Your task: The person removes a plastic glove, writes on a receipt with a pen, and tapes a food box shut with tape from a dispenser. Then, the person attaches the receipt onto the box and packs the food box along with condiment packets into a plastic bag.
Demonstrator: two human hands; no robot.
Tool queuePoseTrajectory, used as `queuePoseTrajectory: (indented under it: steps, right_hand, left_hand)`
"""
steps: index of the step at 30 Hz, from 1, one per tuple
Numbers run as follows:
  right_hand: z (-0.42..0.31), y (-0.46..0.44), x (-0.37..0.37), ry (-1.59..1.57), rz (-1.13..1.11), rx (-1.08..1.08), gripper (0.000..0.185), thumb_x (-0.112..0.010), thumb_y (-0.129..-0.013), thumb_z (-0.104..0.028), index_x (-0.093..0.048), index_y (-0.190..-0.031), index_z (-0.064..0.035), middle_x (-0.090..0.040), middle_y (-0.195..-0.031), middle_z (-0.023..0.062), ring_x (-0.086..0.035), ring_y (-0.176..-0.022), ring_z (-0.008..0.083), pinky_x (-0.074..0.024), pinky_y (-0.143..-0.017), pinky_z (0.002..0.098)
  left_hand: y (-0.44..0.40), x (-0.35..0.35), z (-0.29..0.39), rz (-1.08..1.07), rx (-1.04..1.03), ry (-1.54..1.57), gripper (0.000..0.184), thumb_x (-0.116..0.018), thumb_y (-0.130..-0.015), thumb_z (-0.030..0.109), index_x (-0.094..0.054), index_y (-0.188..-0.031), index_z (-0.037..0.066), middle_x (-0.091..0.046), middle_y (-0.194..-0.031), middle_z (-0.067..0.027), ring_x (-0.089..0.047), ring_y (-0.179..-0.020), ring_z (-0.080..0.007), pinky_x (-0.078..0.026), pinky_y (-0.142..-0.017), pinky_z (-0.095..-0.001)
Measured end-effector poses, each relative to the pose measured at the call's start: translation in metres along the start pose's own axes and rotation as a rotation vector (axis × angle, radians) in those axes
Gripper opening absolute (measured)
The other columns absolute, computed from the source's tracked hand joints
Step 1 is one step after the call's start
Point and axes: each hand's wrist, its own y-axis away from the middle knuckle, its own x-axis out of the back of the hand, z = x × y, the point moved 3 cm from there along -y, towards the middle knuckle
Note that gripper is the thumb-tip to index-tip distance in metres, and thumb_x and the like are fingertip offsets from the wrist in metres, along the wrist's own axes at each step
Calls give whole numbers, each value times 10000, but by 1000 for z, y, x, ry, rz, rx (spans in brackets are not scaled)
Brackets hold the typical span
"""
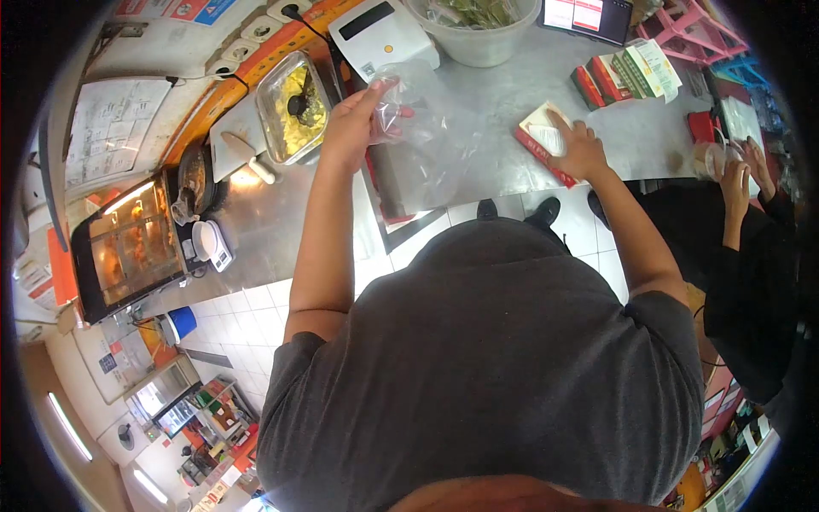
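My left hand is closed on a clear plastic bag, which hangs open over the counter's inner edge. Fingers spread, my right hand rests on a red and white box lying on the steel counter. Whether the right fingers grip the box or only lie on it is hard to tell; they touch its top and far side. Just left of the bag, a glass container holds yellow food and a black-handled utensil.
Behind stand a white printer, a tub with bagged greens and a tablet. More boxes stand to the right. A knife, scale and warmer are left. A co-worker's hands hold a cup at right.
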Motion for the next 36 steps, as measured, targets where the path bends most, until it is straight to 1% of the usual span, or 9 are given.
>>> queuePoseTrajectory:
  steps: [6, 10, 11, 14, 18, 20, 26, 32, 36]
  right_hand:
    - [-24, 51, 61, -352, -279, 150, 1010, -776, -699, -478, -340, -1605, -381, -549, -1273, 228, -570, -1214, 444, -465, -1032, 476]
    - [-59, 74, 101, -897, -723, 282, 1017, -758, -747, -406, -311, -1633, -183, -610, -1330, 189, -631, -1173, 293, -483, -1002, 369]
    - [-68, 82, 103, -1052, -750, 272, 992, -742, -793, -370, -288, -1627, -82, -623, -1355, 164, -644, -1146, 219, -497, -980, 342]
    - [-94, 91, 108, -1158, -972, 104, 979, -740, -817, -356, -274, -1627, -63, -627, -1340, 146, -648, -1132, 208, -504, -982, 341]
    - [-102, 74, 71, -1306, -1073, 20, 738, -731, -868, -379, -470, -1470, -41, -651, -1284, 142, -690, -1050, 184, -562, -918, 335]
    - [-102, 69, 52, -1331, -1003, -64, 625, -711, -898, -376, -520, -1385, -34, -682, -1213, 129, -716, -986, 183, -589, -872, 331]
    - [-114, 49, 23, -1771, -767, -208, 516, -656, -940, -367, -577, -1325, -33, -726, -1072, 109, -729, -912, 202, -602, -811, 351]
    - [-119, 26, 20, -2037, -522, -296, 338, -627, -973, -356, -605, -1171, -83, -708, -983, 87, -709, -847, 228, -589, -784, 416]
    - [-120, 24, 29, -2130, -212, -281, 299, -595, -987, -321, -610, -1164, -81, -702, -994, 102, -700, -888, 241, -583, -821, 419]
  left_hand:
    - [-7, -7, -71, 168, 38, -36, 550, -526, -1056, 493, -606, -1402, 72, -764, -1037, -133, -723, -808, -182, -583, -716, -330]
    - [7, -46, -100, 64, 244, -18, 532, -529, -1056, 489, -604, -1421, 108, -753, -996, -130, -712, -745, -175, -571, -668, -315]
    - [8, -55, -103, 20, 282, -8, 529, -530, -1056, 493, -613, -1416, 114, -748, -977, -119, -705, -737, -169, -569, -659, -315]
    - [5, -73, -99, -31, 191, -47, 533, -542, -1047, 514, -675, -1342, 90, -719, -858, -87, -673, -681, -146, -549, -637, -302]
    - [-6, -76, -90, -56, 101, -351, 526, -566, -1035, 522, -738, -1202, 54, -667, -745, -45, -625, -617, -121, -520, -602, -291]
    - [-5, -72, -91, -83, -150, -602, 508, -588, -1030, 507, -752, -1066, 27, -608, -663, -7, -606, -597, -112, -486, -566, -275]
    - [40, -80, -114, -208, 166, -237, 446, -552, -1059, 411, -720, -1050, -2, -716, -804, -73, -687, -693, -163, -553, -679, -338]
    - [66, -113, -156, -236, 14, 78, 366, -536, -1087, 305, -687, -1139, -25, -743, -972, -103, -702, -847, -168, -569, -820, -335]
    - [58, -109, -146, -163, -169, -138, 316, -554, -1075, 284, -691, -1110, 2, -749, -958, -95, -694, -866, -147, -543, -813, -326]
